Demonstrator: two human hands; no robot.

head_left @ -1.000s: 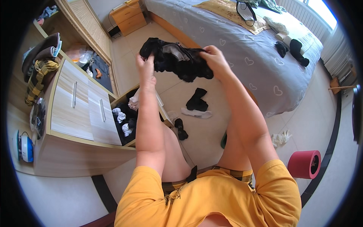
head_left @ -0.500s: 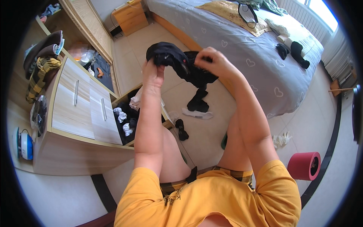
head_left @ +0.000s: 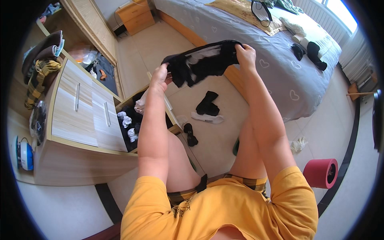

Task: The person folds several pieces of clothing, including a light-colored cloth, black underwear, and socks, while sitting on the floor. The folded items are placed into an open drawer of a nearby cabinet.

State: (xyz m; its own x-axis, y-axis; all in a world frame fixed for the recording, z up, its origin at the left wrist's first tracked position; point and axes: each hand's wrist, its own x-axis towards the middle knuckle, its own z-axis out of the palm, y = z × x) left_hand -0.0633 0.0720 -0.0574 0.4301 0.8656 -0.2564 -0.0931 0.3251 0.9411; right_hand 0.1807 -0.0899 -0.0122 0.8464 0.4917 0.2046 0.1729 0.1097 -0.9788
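A black garment, like underpants or shorts with a pale patch at its middle, is stretched out in the air between my hands. My left hand pinches its left end; my right hand grips the upper right corner. Below it on the floor lie a black sock and a white sock, touching each other. A rolled black sock lies nearer my legs. Left of that, an open drawer holds several balled white and dark socks, partly hidden behind my left forearm.
The bed with a grey heart-patterned cover stands at right, bearing black socks and a face mask. At left stands a wooden cabinet with folded clothes on top. A red cylinder and crumpled tissue are at lower right.
The black garment has gone from bunched and hanging to spread wide. My right hand has moved right and slightly up and now grips its corner, uncovering more of the black sock below.
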